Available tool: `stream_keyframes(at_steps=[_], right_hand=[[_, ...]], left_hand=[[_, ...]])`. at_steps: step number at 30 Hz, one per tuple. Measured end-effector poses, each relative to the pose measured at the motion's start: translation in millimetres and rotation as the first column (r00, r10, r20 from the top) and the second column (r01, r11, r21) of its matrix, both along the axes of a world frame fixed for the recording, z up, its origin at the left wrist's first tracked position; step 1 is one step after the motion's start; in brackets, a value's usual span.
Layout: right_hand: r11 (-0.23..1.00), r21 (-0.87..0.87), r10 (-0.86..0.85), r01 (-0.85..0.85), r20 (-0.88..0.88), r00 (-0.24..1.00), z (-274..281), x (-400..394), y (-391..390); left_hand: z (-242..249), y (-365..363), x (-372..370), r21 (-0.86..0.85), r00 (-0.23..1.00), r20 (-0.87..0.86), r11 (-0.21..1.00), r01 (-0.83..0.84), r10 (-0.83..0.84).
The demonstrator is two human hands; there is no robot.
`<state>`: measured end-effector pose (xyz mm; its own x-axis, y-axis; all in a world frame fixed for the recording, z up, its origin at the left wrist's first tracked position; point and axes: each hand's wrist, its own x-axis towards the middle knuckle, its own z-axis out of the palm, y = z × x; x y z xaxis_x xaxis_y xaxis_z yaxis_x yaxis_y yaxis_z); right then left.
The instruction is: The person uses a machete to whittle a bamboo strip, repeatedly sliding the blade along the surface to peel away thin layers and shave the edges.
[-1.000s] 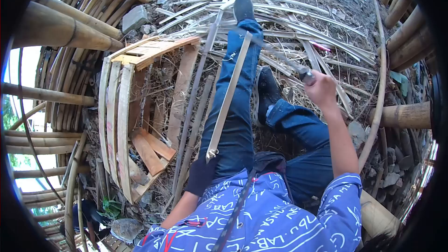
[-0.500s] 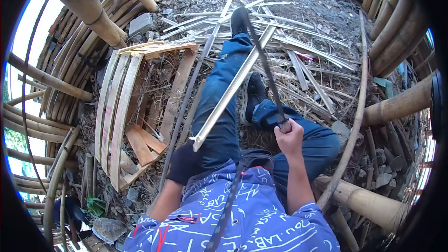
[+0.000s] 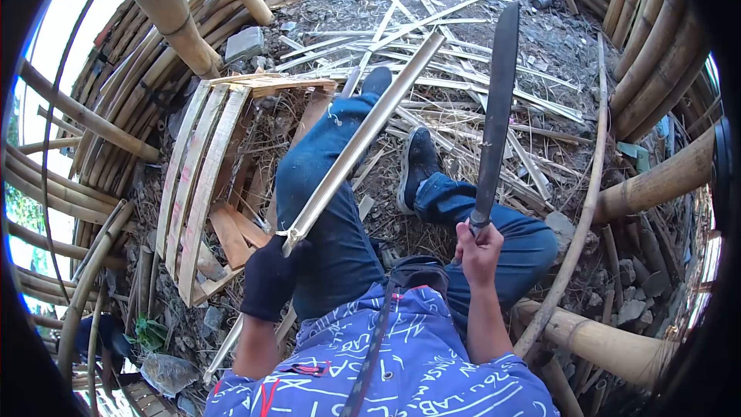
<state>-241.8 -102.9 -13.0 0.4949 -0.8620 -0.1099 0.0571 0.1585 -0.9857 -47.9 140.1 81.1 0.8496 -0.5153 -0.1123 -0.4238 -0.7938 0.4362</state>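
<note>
1. The ground (image 3: 559,46) is grey-brown dirt, bumpy, with little stones and dry bits on it.
2. On the left, a wall of bamboo poles (image 3: 127,104) looks curved, with one fat pole (image 3: 158,0) leaning in front.
3. Very bright white light (image 3: 62,46) comes through the gaps there, and green leaves (image 3: 23,205) show outside.
4. On the right are more thick bamboo poles (image 3: 656,81), and a long thin pole (image 3: 598,147) runs down beside them.
5. Broken rocks (image 3: 633,310) lie in a heap at the lower right.
6. A wooden crate (image 3: 211,185) made of slats sits on the left, near a grey block (image 3: 244,44).
7. A small green plant (image 3: 150,334) grows at the lower left.
</note>
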Motion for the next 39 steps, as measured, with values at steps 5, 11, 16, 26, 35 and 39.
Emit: stream_keyframes(at_steps=[5,11,16,26,35,39], right_hand=[[0.996,-0.006,0.089,-0.089,0.081,0.993,-5.1,14.1,-3.2],[0.976,0.131,0.171,-0.177,0.054,0.984,1.2,35.1,-8.9],[0.906,0.299,0.224,-0.298,0.257,0.94,-1.6,59.0,-14.3],[0.79,0.348,0.38,-0.504,0.367,0.849,4.0,98.2,-38.8],[0.823,0.279,0.458,-0.495,0.191,0.868,15.6,110.1,-63.1],[0.895,0.136,0.418,-0.425,0.077,0.905,5.9,107.7,-70.2]], left_hand=[[-8.9,-18.8,15.3,0.031,1.0,-0.026,0.999,0.011,-0.011],[-12.7,-49.4,44.5,0.001,0.996,0.013,0.996,0.09,-0.09],[-7.5,-67.1,46.2,0.099,0.998,0.017,0.993,0.066,-0.068],[-15.3,-69.0,43.4,0.068,0.996,0.046,0.995,0.07,-0.073],[-21.3,-64.0,57.7,-0.077,0.987,-0.049,0.985,0.152,-0.156],[-18.4,-62.6,62.5,-0.05,0.978,-0.098,0.983,0.179,-0.183]])
